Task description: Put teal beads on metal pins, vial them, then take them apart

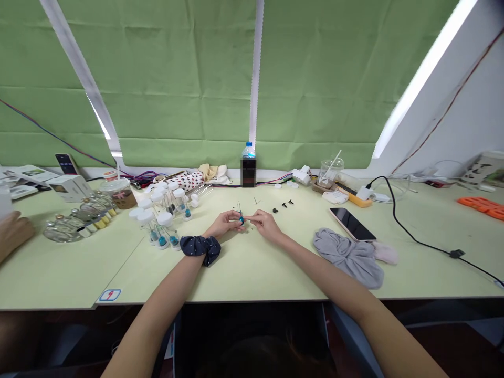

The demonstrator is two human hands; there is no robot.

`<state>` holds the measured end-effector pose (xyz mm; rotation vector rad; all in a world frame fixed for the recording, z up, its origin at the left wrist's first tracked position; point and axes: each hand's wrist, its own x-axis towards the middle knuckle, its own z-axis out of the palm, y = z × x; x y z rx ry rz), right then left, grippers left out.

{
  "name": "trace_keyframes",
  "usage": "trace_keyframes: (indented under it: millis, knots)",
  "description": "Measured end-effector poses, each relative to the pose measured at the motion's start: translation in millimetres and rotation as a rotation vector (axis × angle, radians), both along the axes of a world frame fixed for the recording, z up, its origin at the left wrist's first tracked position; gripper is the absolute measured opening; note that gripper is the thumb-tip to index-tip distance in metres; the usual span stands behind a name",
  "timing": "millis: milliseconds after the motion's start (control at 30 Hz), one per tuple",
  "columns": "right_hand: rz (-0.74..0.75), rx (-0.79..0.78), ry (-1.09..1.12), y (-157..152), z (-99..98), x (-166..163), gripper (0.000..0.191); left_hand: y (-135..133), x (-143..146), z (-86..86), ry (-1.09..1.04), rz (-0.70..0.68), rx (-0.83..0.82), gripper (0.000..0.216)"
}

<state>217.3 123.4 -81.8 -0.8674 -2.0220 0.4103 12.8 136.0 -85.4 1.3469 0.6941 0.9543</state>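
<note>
Closest to me is the desk (252,278) edge, with a small sticker (109,295) on its left part. Grey cloth (348,257) lies crumpled on the right, and there's a dark dotted scrunchie (200,250) round the left wrist.

The 2 hands meet mid-desk. The left hand (222,224) is mostly closed, pinching a tiny blue piece (241,221) in its fingertips, with thin wire sticking up from it. The right hand (265,223) comes in from the other side, fingers curled and the index stretched to the piece; can't tell if it's gripping or just touching.

Left of them stands a bunch of white-capped vials (162,240), some with blue bits inside. A phone (352,224) lies off to the right, near the cloth. Over on the far left, someone else's hand (16,231) rests near a group of glass bottles (65,231).

Past the hands there are 3 black bits (275,210) and a scrap of wire (256,201). Further back: a drink cup (123,197) on the left, a water bottle (249,152) in the middle, then green blinds (157,79) behind everything.
</note>
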Motion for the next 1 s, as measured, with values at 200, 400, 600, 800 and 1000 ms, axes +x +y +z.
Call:
trace_keyframes:
  millis: [200, 400, 600, 800, 1000]
  knots:
    - [0.016, 0.003, 0.038, -0.3, -1.7, -1.9, 0.030, -1.4, 3.8, -1.2, 0.029, -0.006, 0.024, 0.044]
    - [-0.001, -0.001, 0.030, 0.7, -2.0, -1.4, 0.027, 0.2, 3.2, -3.4, 0.045, 0.007, 0.064, 0.044]
    - [0.006, 0.004, 0.003, -0.6, 0.0, -0.1, 0.026, -0.7, 4.0, -3.0, 0.048, 0.016, 0.056, 0.043]
    - [0.001, 0.008, -0.019, -0.9, 0.4, 0.2, 0.022, -3.2, 6.0, -0.9, 0.028, 0.027, 0.042, 0.042]
    - [-0.018, -0.006, 0.024, -0.6, -0.4, 0.8, 0.010, -4.9, 6.6, 1.5, 0.033, 0.042, 0.024, 0.042]
